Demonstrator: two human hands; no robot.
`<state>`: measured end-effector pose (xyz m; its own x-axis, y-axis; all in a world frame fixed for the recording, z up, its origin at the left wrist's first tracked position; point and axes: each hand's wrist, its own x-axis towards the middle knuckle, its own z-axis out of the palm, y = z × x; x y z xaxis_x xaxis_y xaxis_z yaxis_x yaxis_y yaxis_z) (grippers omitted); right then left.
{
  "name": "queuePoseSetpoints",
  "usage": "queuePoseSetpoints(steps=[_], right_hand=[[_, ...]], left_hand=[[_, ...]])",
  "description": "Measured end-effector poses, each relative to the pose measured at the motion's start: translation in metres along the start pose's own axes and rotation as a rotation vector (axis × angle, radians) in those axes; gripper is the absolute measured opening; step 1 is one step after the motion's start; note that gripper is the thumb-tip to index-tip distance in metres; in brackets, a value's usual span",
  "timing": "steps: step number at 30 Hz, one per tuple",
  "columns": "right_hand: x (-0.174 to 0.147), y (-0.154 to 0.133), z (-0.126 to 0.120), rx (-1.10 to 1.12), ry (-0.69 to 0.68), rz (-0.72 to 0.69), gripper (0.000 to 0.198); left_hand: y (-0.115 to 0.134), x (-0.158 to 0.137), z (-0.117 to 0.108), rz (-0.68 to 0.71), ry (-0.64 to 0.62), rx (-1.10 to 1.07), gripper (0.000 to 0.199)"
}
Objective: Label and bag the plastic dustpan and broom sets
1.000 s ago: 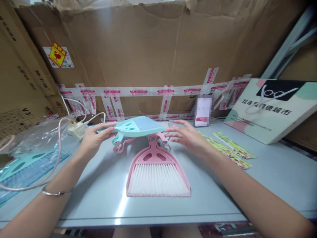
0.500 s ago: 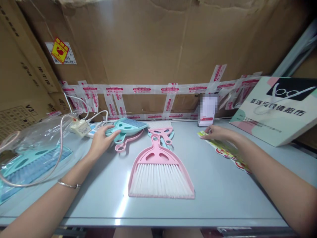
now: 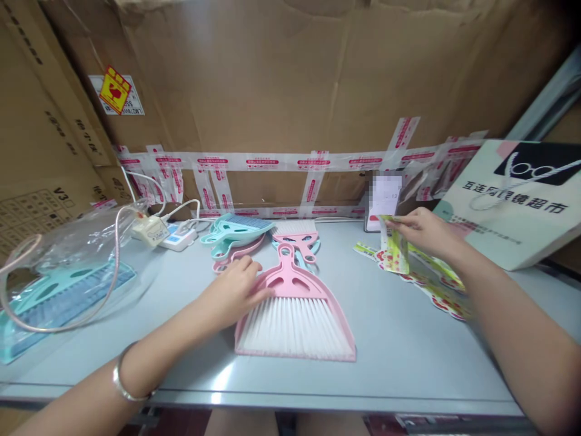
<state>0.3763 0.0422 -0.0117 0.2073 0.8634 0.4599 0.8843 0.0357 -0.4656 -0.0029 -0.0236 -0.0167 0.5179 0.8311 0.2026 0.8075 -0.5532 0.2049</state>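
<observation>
From the head camera: at a grey desk (image 3: 408,369) walled in by cardboard (image 3: 281,79), the left hand (image 3: 233,290) lies flat and unclenched on the left edge of a pink brush (image 3: 295,309) nested in its dustpan, which sits at the desk's centre with white bristles toward the person, while the right hand (image 3: 424,233) pinches a green printed card (image 3: 394,251) and holds it upright above a strip of similar cards (image 3: 431,284) lying to the right. The likely slips are small ones: the card is gripped only near its top edge and could bend or drop back among the others, and a sideways push from the resting palm could skid the light brush toward the stack of teal and pink pans (image 3: 236,236) just behind it. The white power strip (image 3: 177,239) and its cable (image 3: 113,242) lie near that stack, where a sweeping forearm might snag them. A clear bag (image 3: 59,272) fills the far left and a leaning paper bag (image 3: 517,200) closes off the right, with a phone (image 3: 384,197) propped at the back. Open room lies mainly in front of the brush and to its right, up to the near desk edge, where both forearms cross.
</observation>
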Motion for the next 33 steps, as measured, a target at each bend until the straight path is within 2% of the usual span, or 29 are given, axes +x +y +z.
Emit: queuePoseSetpoints(steps=[3, 5, 7, 11, 13, 15, 19, 24, 26, 29, 33], right_hand=[[-0.006, -0.01, -0.007, 0.202, 0.11, 0.052, 0.018], [-0.011, -0.021, -0.011, 0.403, 0.161, 0.078, 0.026], [-0.017, -0.034, -0.013, 0.583, 0.157, 0.075, 0.031], [-0.029, -0.066, -0.018, 1.058, -0.061, 0.065, 0.035], [-0.035, -0.079, -0.02, 1.243, -0.185, 0.082, 0.034], [-0.041, -0.091, -0.022, 1.291, -0.272, 0.095, 0.032], [-0.051, -0.113, -0.016, 1.313, -0.418, 0.086, 0.029], [-0.071, -0.146, 0.016, 1.2, -0.524, 0.101, 0.028], [-0.079, -0.154, 0.029, 1.147, -0.535, 0.138, 0.024], [-0.086, -0.159, 0.04, 1.125, -0.508, 0.182, 0.018], [-0.087, -0.157, 0.043, 1.138, -0.429, 0.202, 0.02]], left_hand=[[0.002, 0.013, 0.008, -0.128, -0.154, -0.039, 0.04], [-0.001, 0.021, 0.007, -0.167, -0.226, -0.137, 0.036], [-0.003, 0.025, 0.002, -0.182, -0.297, -0.271, 0.032], [-0.005, 0.016, -0.015, -0.223, -0.405, -0.564, 0.029], [-0.006, 0.009, -0.022, -0.246, -0.417, -0.661, 0.027], [-0.007, 0.005, -0.028, -0.26, -0.367, -0.715, 0.026], [-0.007, 0.007, -0.033, -0.27, -0.189, -0.848, 0.024], [-0.005, 0.017, -0.021, -0.394, 0.158, -0.918, 0.022], [-0.006, 0.02, -0.012, -0.386, 0.259, -0.957, 0.024], [-0.007, 0.021, 0.001, -0.374, 0.314, -1.056, 0.026], [-0.002, 0.02, 0.006, -0.388, 0.302, -1.198, 0.029]])
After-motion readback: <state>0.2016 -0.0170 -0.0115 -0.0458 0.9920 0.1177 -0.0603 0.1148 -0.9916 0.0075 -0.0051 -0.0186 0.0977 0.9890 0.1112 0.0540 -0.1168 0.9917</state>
